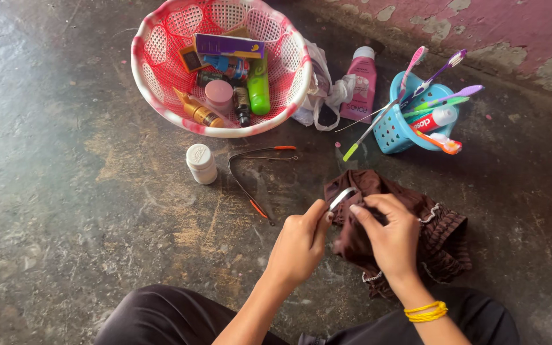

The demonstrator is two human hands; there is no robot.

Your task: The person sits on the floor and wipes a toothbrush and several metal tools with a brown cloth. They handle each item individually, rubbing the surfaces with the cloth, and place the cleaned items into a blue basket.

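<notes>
Right now I see my left hand [298, 246] pinched around a small shiny metal tool [342, 198], fingers narrow on its lower end so the curved tip points up and to the right. My right hand [388, 236] is closed on a bunched dark brown cloth [439, 239], the thumb pressing the fabric just beside the metal tip — tool and cloth look to be touching there. The cloth lies on the stained concrete floor [65, 191] in front of my knees, its frilled edge spread out to the right.

Further out on the floor, a bent metal strip with orange ends [250, 179] lies just left of my hands, with a small white jar [201, 163] beside it. Behind them stands a red-and-white plastic basket [154, 70] full of bottles and tubes. To the right a pink bottle [360, 86] stands upright near a tipped blue holder [388, 131] — toothbrushes [442, 99] and a tube stick out of it.
</notes>
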